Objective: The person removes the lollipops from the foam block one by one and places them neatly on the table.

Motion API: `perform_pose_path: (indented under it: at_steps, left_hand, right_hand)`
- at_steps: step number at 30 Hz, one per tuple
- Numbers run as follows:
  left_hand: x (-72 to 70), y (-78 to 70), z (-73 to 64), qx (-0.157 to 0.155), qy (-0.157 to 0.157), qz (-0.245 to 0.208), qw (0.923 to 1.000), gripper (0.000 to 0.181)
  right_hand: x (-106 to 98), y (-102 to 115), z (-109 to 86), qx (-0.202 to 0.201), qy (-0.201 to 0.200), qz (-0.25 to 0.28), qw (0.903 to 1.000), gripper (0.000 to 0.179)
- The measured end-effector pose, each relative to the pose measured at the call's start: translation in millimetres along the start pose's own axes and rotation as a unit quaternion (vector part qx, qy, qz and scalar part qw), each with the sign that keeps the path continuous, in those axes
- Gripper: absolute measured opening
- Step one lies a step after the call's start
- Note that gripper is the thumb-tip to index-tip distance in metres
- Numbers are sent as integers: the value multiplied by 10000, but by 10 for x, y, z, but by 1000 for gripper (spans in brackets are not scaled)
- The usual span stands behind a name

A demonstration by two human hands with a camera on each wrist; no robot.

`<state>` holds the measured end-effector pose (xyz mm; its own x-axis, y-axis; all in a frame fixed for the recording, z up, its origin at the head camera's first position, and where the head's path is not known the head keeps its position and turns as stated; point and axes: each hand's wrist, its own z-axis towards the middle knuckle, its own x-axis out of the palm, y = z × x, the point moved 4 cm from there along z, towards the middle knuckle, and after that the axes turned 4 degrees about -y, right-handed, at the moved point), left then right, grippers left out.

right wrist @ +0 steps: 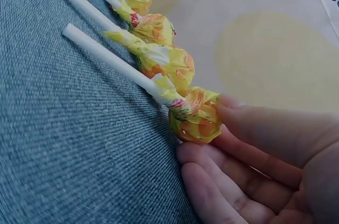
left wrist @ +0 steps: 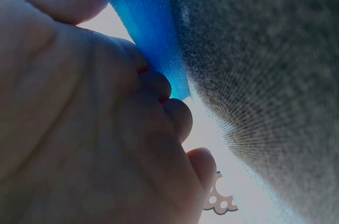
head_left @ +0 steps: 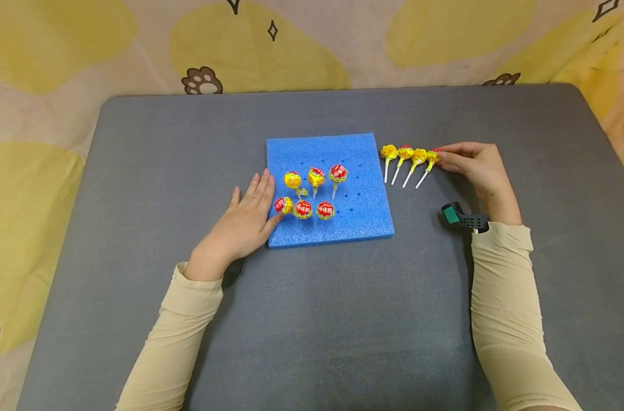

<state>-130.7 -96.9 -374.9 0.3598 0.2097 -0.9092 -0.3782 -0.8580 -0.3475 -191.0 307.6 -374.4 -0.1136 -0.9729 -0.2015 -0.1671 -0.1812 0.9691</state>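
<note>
A blue foam block [head_left: 363, 222] with small holes lies on the table. Lollipops in yellow and red wrappers stand in it in two rows of three, among them a front one [head_left: 325, 210]. With straight fingers, my left hand [head_left: 242, 222] rests against the block's left edge, its thumb by the front-left lollipop [head_left: 281, 206]. To the right of the block, several lollipops lie in a row with white sticks towards me. My right hand [head_left: 478, 171] pinches the wrapped head of the rightmost lollipop [right wrist: 196, 115] between thumb and fingers; its stick still lies beside the others.
The grey table [head_left: 317, 319] has a patterned yellow and cream cloth [head_left: 302, 45] hanging behind it. A black strap with a green-faced piece [head_left: 451, 214] sits at my right wrist. More holes dot the block's right and back parts.
</note>
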Motion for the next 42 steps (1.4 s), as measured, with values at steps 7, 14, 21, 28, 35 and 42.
perform_pose_path:
  at_steps: [7,14,21,28,35,42]
  left_hand:
    - [6,11,6,11,-18,7,10000,73]
    - [10,12,15,-2,-88,19,10000,75]
    - [11,14,20,0,-66,6,10000,75]
    - [2,9,11,15,-49,1,10000,74]
    - [4,8,14,6,-8,14,10000,74]
    - [5,9,14,11,-53,15,10000,74]
  right_hand:
    - [-9,5,-9,-1,-106,-503,9987,14]
    - [-29,0,0,-54,-182,-482,9987,13]
    - [-48,-17,10,-35,-250,-529,9983,20]
    - [-58,-33,10,-114,-318,-770,9965,25]
    - [-24,-33,30,-584,-320,-1076,9920,23]
    - [11,-38,44,-799,-221,-1201,9893,24]
